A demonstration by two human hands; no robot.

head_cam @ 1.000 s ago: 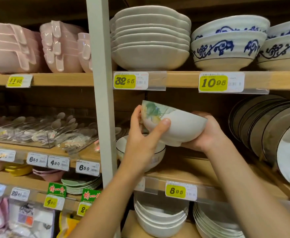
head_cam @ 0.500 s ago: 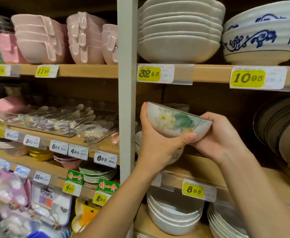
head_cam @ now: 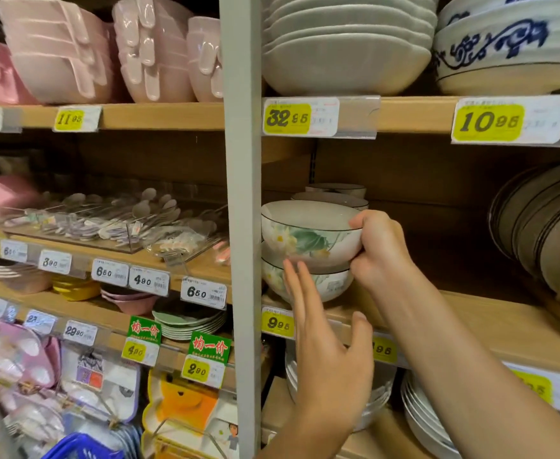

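Note:
A white bowl with a green leaf and flower print [head_cam: 308,235] sits upright on top of a matching bowl [head_cam: 325,283] on the wooden middle shelf [head_cam: 490,313]. My right hand [head_cam: 379,250] grips the top bowl's right rim, thumb over the edge. My left hand [head_cam: 325,346] is in front of the lower bowl with fingers straight, fingertips near the top bowl's base, holding nothing. More bowls of the same kind stand behind.
A grey upright post [head_cam: 242,193] stands just left of the bowls. Dark-rimmed plates [head_cam: 543,226] lean at the right. Stacked white dishes [head_cam: 348,51] and blue-patterned bowls [head_cam: 510,51] sit above, white plates [head_cam: 427,419] below. Spoons in a clear tray [head_cam: 113,223] lie on the left.
The flower bowl, held in both hands and tilted, has come down level onto the bowl on the shelf. My left hand let go and dropped below it. The view shifted left.

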